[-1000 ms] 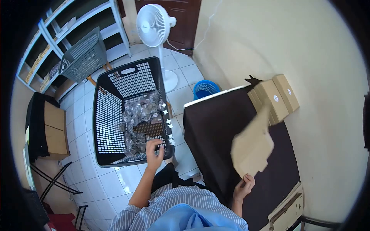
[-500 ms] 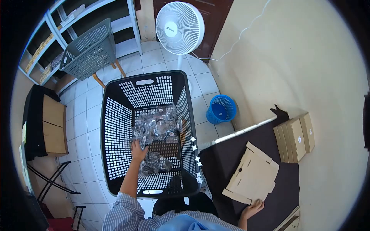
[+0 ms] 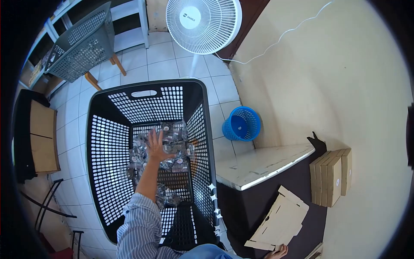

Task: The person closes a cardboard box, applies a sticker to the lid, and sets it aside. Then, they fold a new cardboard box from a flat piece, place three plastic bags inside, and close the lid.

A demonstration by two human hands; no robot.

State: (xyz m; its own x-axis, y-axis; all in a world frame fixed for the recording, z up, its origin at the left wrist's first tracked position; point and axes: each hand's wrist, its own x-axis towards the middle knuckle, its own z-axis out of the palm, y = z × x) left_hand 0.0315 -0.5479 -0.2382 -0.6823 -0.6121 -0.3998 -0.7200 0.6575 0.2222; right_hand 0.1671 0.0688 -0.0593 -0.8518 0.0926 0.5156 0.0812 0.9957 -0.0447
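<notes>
Inside the large black basket [image 3: 210, 155], my left hand [image 3: 156, 146] is spread with its fingers apart, over several clear plastic packets [image 3: 172, 131] with dark contents. More packets [image 3: 169, 197] lie nearer me on the basket floor. At the bottom right, my right hand [image 3: 277, 252] is partly in view at the near edge of a flat, unfolded cardboard box [image 3: 278, 220]. Its fingertips touch the cardboard, which rests on a dark cloth-covered table [image 3: 254, 196].
Closed cardboard boxes [image 3: 332, 179] stand on the table by the wall. A blue bin [image 3: 242, 124] and white fan [image 3: 203, 23] are beyond the basket. A grey basket [image 3: 84, 47] stands on wooden legs by shelves [image 3: 129, 39], upper left.
My left hand has moved farther into the basket and its fingers have spread. The view has shifted, so my right hand now sits closer to the bottom edge.
</notes>
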